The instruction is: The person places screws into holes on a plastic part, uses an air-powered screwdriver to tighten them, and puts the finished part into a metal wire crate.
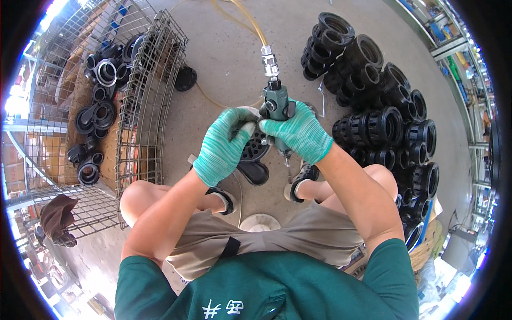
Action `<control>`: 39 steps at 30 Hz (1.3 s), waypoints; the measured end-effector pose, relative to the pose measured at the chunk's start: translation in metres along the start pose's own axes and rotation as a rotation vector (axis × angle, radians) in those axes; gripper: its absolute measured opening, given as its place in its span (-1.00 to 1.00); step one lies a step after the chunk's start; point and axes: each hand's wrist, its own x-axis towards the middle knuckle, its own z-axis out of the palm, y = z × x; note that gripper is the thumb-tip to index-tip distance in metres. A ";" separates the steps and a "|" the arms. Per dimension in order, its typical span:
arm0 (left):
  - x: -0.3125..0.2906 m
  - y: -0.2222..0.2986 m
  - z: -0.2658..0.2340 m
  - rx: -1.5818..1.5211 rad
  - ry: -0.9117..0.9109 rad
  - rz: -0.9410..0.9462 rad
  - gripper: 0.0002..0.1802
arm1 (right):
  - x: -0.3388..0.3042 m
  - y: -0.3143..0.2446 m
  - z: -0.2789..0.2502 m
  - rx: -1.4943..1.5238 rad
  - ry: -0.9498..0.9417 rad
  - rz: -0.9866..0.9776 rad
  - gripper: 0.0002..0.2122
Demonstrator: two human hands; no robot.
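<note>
My right hand (301,132), in a green knit glove, wraps around a green air tool (276,101) in front of my knees. A silver coupling (270,63) joins the tool's far end to a yellow hose (250,20). Its thin tip (288,160) points back toward me. My left hand (226,141), gloved alike, is closed with thumb and fingertips pinched right beside the tool; what they hold, if anything, is hidden. Below the hands lies a black fitting with a round perforated face (255,149), partly covered, and an elongated black piece (254,174).
Several black ribbed pipe fittings (373,128) are stacked on the floor at the right. A wire mesh cage (140,114) holding more black fittings (104,114) stands at the left. A black round part (185,78) lies beside it. Shelving (450,48) runs along the far right.
</note>
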 end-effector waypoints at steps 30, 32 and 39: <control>-0.022 0.015 -0.024 -0.566 -0.358 -0.422 -0.40 | 0.018 -0.012 -0.002 0.691 0.071 -0.080 -0.76; -0.020 0.021 -0.021 -0.507 -0.385 -0.495 -0.45 | 0.016 -0.013 0.011 0.757 0.106 -0.028 -0.76; -0.018 0.023 -0.012 -0.396 -0.481 -0.396 -0.65 | 0.012 -0.002 0.018 0.643 -0.030 -0.125 -0.67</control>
